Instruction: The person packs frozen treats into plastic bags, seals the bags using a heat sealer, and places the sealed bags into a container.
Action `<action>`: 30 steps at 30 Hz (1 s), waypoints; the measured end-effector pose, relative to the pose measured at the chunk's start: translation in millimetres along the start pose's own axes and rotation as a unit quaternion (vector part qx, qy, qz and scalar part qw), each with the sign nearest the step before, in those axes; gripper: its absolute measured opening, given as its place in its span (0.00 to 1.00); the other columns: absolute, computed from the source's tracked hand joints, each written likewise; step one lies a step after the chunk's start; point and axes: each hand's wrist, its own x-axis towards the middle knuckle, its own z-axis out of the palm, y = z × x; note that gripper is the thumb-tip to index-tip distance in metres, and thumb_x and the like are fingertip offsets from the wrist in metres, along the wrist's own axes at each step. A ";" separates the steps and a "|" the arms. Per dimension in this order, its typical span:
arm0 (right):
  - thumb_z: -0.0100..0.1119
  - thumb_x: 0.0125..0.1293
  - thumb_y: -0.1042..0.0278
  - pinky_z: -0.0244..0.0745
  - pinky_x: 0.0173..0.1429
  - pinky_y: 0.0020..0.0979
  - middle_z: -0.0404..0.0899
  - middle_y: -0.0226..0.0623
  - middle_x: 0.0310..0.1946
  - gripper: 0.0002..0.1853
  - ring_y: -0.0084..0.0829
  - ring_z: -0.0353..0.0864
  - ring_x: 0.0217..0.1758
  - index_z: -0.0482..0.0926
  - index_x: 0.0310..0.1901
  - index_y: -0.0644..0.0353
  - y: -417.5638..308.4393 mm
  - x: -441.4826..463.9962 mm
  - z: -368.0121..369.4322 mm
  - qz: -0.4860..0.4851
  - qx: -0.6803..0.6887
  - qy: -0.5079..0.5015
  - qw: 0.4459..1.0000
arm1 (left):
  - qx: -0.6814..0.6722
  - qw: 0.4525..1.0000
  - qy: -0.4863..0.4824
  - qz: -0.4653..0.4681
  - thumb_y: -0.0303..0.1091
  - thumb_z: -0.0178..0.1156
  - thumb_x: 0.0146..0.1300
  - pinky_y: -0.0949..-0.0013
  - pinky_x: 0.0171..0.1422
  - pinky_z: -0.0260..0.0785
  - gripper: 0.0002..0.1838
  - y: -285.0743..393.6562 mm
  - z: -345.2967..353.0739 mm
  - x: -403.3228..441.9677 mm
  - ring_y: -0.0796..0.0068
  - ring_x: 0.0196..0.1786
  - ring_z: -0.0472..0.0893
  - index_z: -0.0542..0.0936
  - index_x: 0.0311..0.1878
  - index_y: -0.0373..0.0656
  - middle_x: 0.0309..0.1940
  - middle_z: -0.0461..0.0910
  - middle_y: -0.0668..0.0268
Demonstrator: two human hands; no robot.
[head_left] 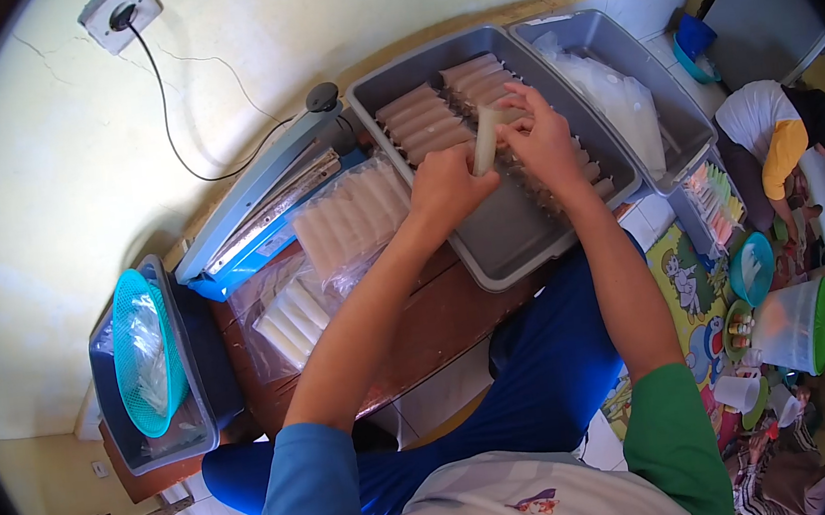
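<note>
A pale, filled plastic tube (485, 142), like an ice pop, is held up between my two hands over a grey tub (506, 238). My left hand (453, 190) is closed round its lower end. The fingers of my right hand (541, 138) are bent and pinch its upper end, which they partly hide. Beneath my hands, rows of brownish filled tubes (415, 119) lie in the tub. Left of my left hand, packed brownish tubes (348, 216) lie in clear plastic, with a bag of whiter tubes (292, 320) in front of them.
A blue-grey bag sealer (260, 193) stands against the wall. Another grey tub (666, 130) holds clear plastic. At left, a turquoise basket (149, 355) sits in a dark bin (211, 399). On the right, a co-worker (772, 134) bends over near a green-lidded container (792, 328).
</note>
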 end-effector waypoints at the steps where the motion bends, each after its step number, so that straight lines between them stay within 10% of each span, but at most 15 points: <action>1: 0.62 0.55 0.81 0.78 0.40 0.32 0.83 0.42 0.40 0.22 0.34 0.85 0.39 0.73 0.53 0.63 -0.6 -1.0 2.6 -0.002 0.003 -0.002 1.000 | -0.037 0.999 0.016 -0.015 0.42 0.65 0.47 0.59 0.38 0.73 0.17 1.0 -5.1 -5.5 0.55 0.30 0.82 0.81 0.30 0.34 0.23 0.80 0.52; 11: 0.66 0.58 0.77 0.78 0.42 0.23 0.78 0.36 0.39 0.12 0.25 0.83 0.40 0.74 0.42 0.65 -28.8 -46.3 42.4 0.057 0.188 -0.110 0.974 | -0.158 0.978 0.122 -0.056 0.36 0.68 0.53 0.72 0.25 0.64 0.14 -9.0 -48.1 -78.2 0.81 0.21 0.73 0.76 0.29 0.36 0.17 0.76 0.64; 21: 0.66 0.56 0.80 0.77 0.47 0.23 0.74 0.34 0.42 0.17 0.24 0.80 0.45 0.72 0.46 0.66 -54.9 -134.4 120.6 0.165 0.272 -0.203 0.926 | -0.095 0.986 0.111 -0.077 0.36 0.71 0.53 0.74 0.26 0.64 0.16 -44.7 -86.5 -189.8 0.82 0.21 0.72 0.74 0.27 0.37 0.18 0.76 0.66; 30: 0.64 0.56 0.82 0.77 0.50 0.24 0.77 0.35 0.42 0.15 0.24 0.80 0.45 0.73 0.46 0.68 -52.1 -175.4 159.2 0.178 0.235 -0.296 0.908 | -0.442 0.854 0.081 -0.262 0.38 0.59 0.67 0.76 0.39 0.69 0.15 -105.3 -86.9 -243.7 0.81 0.32 0.78 0.77 0.47 0.34 0.32 0.81 0.63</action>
